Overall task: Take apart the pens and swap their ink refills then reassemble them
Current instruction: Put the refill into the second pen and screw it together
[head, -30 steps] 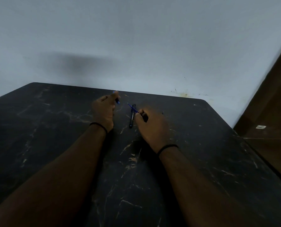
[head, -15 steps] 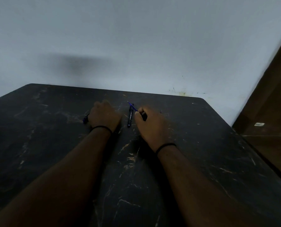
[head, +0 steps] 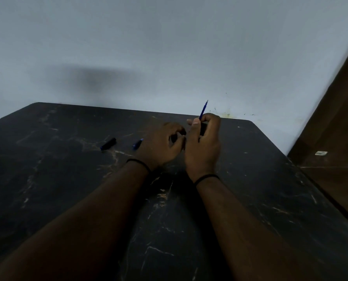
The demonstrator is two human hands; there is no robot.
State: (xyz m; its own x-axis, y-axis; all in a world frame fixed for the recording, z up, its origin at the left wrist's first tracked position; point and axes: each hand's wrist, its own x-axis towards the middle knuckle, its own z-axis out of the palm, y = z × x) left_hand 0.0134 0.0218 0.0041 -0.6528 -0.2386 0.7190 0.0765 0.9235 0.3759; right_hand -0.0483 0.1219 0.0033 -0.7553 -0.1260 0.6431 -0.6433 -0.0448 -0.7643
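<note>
My right hand (head: 204,142) is raised a little above the black marbled table (head: 67,179) and grips a thin blue ink refill (head: 203,110) that points up and away; a dark pen piece shows inside its fingers. My left hand (head: 162,142) is curled right beside it, fingers closed on a dark pen part that is mostly hidden. A black pen cap with a blue end (head: 108,144) lies on the table to the left. A small blue-tipped pen piece (head: 137,143) lies just left of my left hand.
A pale wall stands behind the table's far edge. A brown wooden panel (head: 335,122) rises at the right, beyond the table's right edge. Both wrists wear thin black bands.
My right hand has lifted off the table with the refill now pointing upward. My left hand has moved right, next to it, leaving the cap and a small piece lying on the table.
</note>
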